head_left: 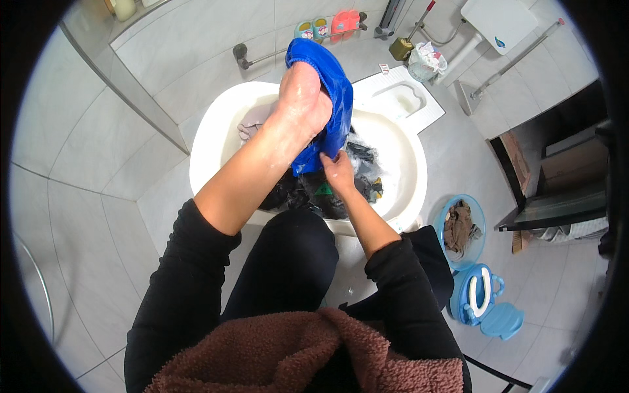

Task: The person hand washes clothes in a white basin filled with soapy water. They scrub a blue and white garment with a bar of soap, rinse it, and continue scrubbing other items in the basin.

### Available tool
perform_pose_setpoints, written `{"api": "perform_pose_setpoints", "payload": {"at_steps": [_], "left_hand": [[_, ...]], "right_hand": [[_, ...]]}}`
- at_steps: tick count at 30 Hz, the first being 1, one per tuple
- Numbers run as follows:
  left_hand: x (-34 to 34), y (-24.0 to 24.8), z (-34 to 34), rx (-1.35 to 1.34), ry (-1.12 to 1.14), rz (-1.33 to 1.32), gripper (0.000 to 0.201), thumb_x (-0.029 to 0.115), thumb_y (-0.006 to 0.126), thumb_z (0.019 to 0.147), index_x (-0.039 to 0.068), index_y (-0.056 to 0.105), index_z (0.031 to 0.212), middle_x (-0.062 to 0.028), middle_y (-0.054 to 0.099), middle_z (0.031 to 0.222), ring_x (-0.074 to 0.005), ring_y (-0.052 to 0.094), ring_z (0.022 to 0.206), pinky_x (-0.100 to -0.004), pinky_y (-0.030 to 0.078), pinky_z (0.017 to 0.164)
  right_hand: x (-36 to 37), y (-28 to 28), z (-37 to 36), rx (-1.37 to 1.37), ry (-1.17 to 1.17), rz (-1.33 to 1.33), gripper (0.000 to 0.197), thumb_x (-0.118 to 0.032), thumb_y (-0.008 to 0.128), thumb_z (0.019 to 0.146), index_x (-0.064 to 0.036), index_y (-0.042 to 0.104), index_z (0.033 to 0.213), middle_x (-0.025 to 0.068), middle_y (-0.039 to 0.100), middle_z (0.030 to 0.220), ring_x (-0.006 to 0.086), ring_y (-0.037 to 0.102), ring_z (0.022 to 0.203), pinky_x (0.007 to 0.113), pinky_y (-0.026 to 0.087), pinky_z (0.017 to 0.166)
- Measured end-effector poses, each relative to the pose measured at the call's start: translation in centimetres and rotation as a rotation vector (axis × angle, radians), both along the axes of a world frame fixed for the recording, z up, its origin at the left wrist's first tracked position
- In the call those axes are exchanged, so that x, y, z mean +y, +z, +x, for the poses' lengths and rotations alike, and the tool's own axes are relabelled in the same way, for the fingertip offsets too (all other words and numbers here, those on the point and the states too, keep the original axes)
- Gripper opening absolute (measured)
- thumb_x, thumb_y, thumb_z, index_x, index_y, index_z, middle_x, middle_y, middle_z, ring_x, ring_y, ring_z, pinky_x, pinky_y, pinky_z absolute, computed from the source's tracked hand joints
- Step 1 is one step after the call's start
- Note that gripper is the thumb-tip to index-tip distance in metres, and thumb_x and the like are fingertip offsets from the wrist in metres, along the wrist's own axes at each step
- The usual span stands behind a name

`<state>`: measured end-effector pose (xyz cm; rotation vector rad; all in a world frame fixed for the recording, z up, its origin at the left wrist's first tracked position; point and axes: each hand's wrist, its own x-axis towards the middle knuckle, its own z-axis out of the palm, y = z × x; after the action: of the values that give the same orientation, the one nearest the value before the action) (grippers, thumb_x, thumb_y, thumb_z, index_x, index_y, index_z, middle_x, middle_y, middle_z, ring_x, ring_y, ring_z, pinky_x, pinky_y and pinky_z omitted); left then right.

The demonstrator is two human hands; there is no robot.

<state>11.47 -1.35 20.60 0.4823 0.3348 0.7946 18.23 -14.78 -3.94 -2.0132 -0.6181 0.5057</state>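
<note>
A shiny wet blue garment is lifted above a white tub. My wet left hand is raised high with it, closed on its upper part; the fingers are hidden by the cloth. Lower down, my right hand pinches the garment's edge between thumb and fingers. Dark soaked clothes lie in the tub below both hands, and suds show near its right side. A pale greyish cloth sits at the tub's left, partly behind my left forearm.
Right of the tub stand a clear blue basin with brown clothes and a blue child's potty. Beyond it are a squat toilet, a waste bin and a long-handled squeegee. Slippers rest on a wall rail.
</note>
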Motion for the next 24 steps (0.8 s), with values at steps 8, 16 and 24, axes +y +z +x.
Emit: {"api": "perform_pose_setpoints", "payload": {"at_steps": [8, 16, 24], "left_hand": [[4.4, -0.4, -5.2, 0.138, -0.008, 0.15, 0.024, 0.023, 0.047, 0.104, 0.005, 0.062, 0.104, -0.0103, 0.067, 0.106, -0.025, 0.063, 0.1, -0.0422, 0.052, 0.093], [9.4, -14.4, -12.1, 0.433, -0.034, -0.064, 0.037, 0.028, 0.037, 0.107, 0.003, 0.057, 0.126, -0.013, 0.063, 0.127, -0.0265, 0.06, 0.117, -0.0428, 0.049, 0.103], [1.9, -28.7, -16.7, 0.997, 0.382, -0.001, 0.048, 0.012, 0.062, 0.089, 0.0, 0.051, 0.134, -0.0113, 0.064, 0.113, -0.0219, 0.059, 0.105, -0.0336, 0.048, 0.091]], "right_hand": [[-2.0, 10.3, 9.9, -0.177, -0.333, 0.278, 0.024, -0.012, 0.047, 0.092, 0.003, 0.06, 0.106, 0.0216, 0.066, 0.093, 0.0337, 0.062, 0.088, 0.043, 0.049, 0.083], [-3.1, 19.3, 9.6, -0.278, 0.028, 0.344, 0.019, -0.016, 0.054, 0.095, -0.0033, 0.061, 0.108, 0.0063, 0.064, 0.084, 0.0149, 0.059, 0.078, 0.031, 0.05, 0.071], [-1.5, 0.1, -5.3, 0.072, 0.846, 0.073, 0.032, -0.003, 0.064, 0.083, -0.0048, 0.06, 0.115, 0.0149, 0.063, 0.106, 0.0291, 0.064, 0.092, 0.037, 0.051, 0.084]]}}
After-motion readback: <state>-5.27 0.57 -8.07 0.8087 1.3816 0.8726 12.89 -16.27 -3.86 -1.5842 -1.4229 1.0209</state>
